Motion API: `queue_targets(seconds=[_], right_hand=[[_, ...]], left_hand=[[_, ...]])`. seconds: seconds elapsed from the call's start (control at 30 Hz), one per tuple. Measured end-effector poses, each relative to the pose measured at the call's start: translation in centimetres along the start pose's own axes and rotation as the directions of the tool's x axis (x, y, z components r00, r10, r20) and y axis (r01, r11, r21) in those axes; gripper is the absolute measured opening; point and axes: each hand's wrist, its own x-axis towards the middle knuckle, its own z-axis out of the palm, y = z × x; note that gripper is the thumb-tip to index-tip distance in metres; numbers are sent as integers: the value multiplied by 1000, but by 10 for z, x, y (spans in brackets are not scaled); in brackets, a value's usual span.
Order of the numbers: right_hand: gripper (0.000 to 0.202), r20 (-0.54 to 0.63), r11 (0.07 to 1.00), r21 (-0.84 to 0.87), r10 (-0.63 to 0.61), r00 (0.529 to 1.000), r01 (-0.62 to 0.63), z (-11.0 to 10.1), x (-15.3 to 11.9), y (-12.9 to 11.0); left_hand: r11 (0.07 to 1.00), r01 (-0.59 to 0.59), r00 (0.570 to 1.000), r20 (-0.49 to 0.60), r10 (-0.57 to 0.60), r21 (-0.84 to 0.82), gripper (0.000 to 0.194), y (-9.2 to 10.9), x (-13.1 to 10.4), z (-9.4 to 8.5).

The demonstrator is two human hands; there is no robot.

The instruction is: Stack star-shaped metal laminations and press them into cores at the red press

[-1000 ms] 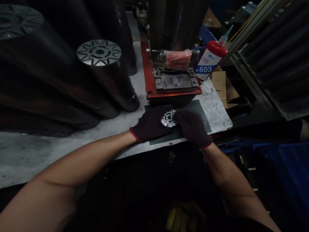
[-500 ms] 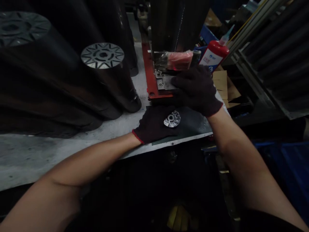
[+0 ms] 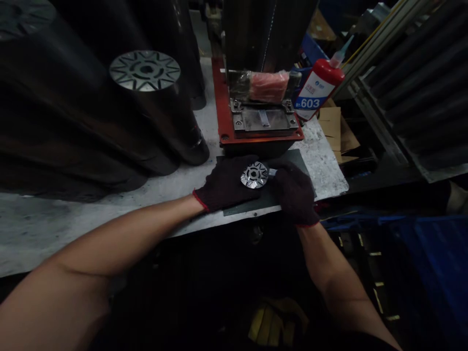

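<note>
In a dark knitted glove with a red cuff, my left hand (image 3: 230,180) is closed around a round slotted metal disc (image 3: 254,174). The disc's patterned face, with a hole in its centre, points up at me. My right hand (image 3: 295,191), gloved alike, pinches a small flat grey metal strip (image 3: 272,172) just right of the disc. Whether the strip touches the disc I cannot tell. Both hands are over a dark green mat (image 3: 237,208) at the table's front edge. Behind them stands a red-based fixture (image 3: 263,140) with a metal plate, on which another small strip (image 3: 263,118) lies.
Tall dark cylinders stand at the left, one topped by a similar slotted face (image 3: 145,70). A pink block in clear wrap (image 3: 268,87) is on the fixture. Right of it is a red bottle (image 3: 318,87) marked 603. Cardboard (image 3: 330,129) and blue crates (image 3: 431,253) are at the right.
My right hand has come from the fixture plate down towards me, beside the disc, with a metal strip now showing in its fingers. My left hand still holds the disc.
</note>
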Motion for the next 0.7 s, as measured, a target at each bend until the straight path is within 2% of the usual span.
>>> queue_targets(seconds=[0.1, 0.17, 0.23, 0.37, 0.53, 0.63, 0.7], right_hand=[[29, 28, 978, 142, 149, 988, -151, 3, 9, -8], [27, 27, 973, 123, 195, 980, -197, 6, 11, -7], [29, 37, 979, 84, 184, 982, -186, 9, 10, -4], [36, 111, 997, -14, 76, 991, -75, 12, 8, -3], [36, 217, 979, -197, -13, 976, 57, 6, 15, -6], [31, 284, 927, -318, -108, 953, 199, 2, 16, -12], [29, 358, 874, -373, -173, 918, 310, -1, 14, -18]], left_hand=[[999, -31, 999, -26, 30, -30, 72, -1, -2, 1], [999, -24, 999, -28, 23, -49, 73, -2, -4, 1], [998, -13, 1000, -27, 12, -62, 74, -2, -6, 1], [997, 4, 1000, -26, -6, -71, 80, 0, -6, 0], [995, 29, 1000, -4, -29, -92, 72, 8, -4, -4], [994, 60, 998, 20, -59, -90, 69, 13, -3, -8], [992, 88, 996, 42, -85, -89, 65, 16, -3, -10]])
